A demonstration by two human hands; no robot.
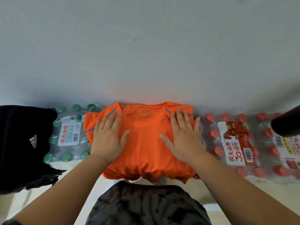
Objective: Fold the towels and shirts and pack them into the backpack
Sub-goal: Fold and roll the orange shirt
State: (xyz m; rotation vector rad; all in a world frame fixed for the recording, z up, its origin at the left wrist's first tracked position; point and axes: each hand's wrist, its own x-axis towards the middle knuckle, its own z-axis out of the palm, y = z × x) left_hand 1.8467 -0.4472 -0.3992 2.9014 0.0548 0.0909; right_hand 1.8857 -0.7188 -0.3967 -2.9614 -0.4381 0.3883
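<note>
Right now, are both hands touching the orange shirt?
Touching. The head view shows the left hand and right hand pressed flat on the shirt.

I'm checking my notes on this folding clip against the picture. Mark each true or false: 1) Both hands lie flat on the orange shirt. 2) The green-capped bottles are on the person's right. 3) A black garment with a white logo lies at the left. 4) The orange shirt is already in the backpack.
1) True: the left hand and right hand press flat, palms down, on the orange shirt.
2) False: the green-capped bottles are on the left; the red-capped bottles are on the right.
3) True: the black garment.
4) False: it lies spread over the bottle packs.
</note>
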